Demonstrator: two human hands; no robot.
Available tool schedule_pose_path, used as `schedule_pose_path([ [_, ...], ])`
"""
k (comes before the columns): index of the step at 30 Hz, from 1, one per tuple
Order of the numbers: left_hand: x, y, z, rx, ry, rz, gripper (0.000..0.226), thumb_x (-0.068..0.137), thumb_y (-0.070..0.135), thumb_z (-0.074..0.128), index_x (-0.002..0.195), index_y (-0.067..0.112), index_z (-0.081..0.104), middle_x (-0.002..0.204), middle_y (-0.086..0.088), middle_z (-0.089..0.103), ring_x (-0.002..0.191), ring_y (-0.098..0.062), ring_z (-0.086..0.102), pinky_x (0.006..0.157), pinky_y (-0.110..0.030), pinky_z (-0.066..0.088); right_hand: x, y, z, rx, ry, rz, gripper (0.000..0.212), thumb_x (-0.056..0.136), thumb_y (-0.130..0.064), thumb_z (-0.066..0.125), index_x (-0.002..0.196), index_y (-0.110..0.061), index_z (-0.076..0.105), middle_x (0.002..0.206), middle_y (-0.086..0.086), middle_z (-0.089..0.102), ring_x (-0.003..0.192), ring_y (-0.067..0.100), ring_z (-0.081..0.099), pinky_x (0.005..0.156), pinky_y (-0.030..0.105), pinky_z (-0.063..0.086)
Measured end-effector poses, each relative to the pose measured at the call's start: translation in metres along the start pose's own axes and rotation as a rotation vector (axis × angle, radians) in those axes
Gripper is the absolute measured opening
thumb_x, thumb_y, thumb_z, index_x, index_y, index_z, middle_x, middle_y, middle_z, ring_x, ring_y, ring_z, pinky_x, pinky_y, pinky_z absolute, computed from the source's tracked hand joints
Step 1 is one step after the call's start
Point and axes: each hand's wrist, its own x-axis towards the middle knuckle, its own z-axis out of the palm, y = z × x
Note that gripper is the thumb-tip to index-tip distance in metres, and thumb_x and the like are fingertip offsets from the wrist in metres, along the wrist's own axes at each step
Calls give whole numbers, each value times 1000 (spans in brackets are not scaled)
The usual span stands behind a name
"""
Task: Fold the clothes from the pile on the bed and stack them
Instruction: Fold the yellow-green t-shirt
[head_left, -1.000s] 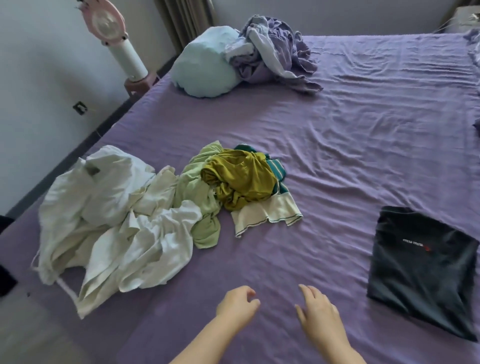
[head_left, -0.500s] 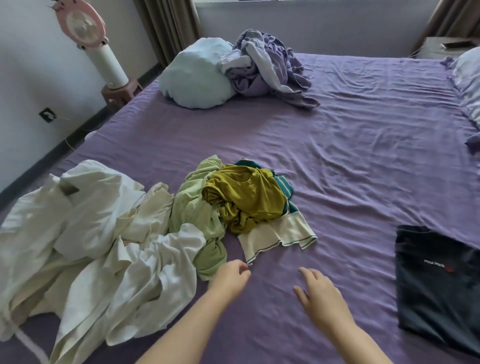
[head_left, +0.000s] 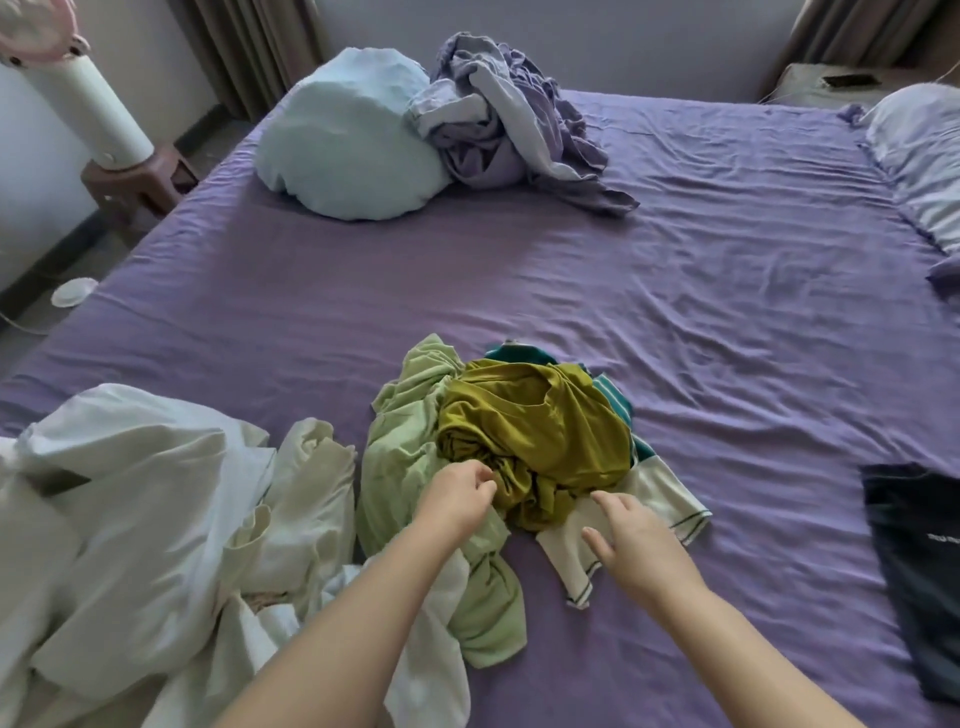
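One purple bed carries the clothes pile: white garments at left, light green garment, olive shirt. Folded dark shirt lies well apart, right. Left hand pinches the olive shirt's edge; right hand hovers released over a cream striped piece.

Two hands, the left hand and the right hand, sit at lower centre. One olive garment, one light green garment, one striped cream garment, one folded black shirt at right, two pillows: one pale blue pillow at upper left and one white pillow at upper right.
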Motion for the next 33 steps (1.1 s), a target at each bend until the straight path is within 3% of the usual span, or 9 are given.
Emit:
schedule_pose_path([
  [6,43,-5,-28,26,79,11,32,97,26,48,124,16,60,127,-6,59,115,-24,55,98,-36,45,35,-22,-17,-33,22,16,51,97,-39,43,144,-20,31,141,1,40,128,20,40,104,33,37],
  [12,76,-3,-37,38,322,-77,31,97,34,46,122,19,57,127,-7,47,117,-24,44,97,-36,41,69,-40,-17,19,32,57,54,98,-38,43,146,-19,28,147,1,35,134,20,34,108,33,35],
  [17,97,-4,-37,-171,158,-129,61,92,29,59,145,15,34,143,-10,43,130,-27,42,106,-36,36,99,-45,-13,211,123,141,63,95,-37,50,148,-15,23,153,3,28,140,19,27,113,35,28],
  [20,98,-1,-33,-343,72,-156,81,84,16,69,150,16,22,143,-10,43,129,-27,44,109,-40,37,112,-48,-12,314,159,241,69,92,-37,57,148,-18,22,145,4,41,133,23,38,110,41,34],
  [24,74,3,-21,-496,-20,-145,85,82,5,67,151,17,18,128,-8,53,116,-24,54,103,-42,44,111,-46,-10,333,214,320,39,93,-28,55,131,-22,50,119,1,61,112,23,53,99,43,41],
  [27,52,3,-19,-624,-77,-80,67,81,10,70,141,19,42,113,-2,62,106,-19,60,93,-32,51,98,-35,-20,546,375,260,20,92,-23,58,110,-17,65,108,5,62,103,23,56,91,39,46],
  [30,30,15,-27,-624,-58,34,17,84,25,71,101,25,71,93,6,69,93,-14,64,78,-23,55,73,-30,-44,838,485,156,6,92,-18,58,93,-23,61,96,0,62,89,12,59,74,20,46],
  [31,22,21,-31,-594,-35,67,11,84,28,71,94,25,72,90,6,69,90,-14,64,79,-26,55,63,-30,-54,922,504,145,9,93,-16,57,90,-24,59,92,-1,63,84,11,60,69,18,46],
  [33,3,35,-38,-521,26,143,8,81,32,74,86,25,73,95,5,65,93,-11,61,85,-30,53,43,-30,-76,1024,524,128,11,95,-15,53,89,-24,57,87,2,63,80,16,59,69,29,48],
])
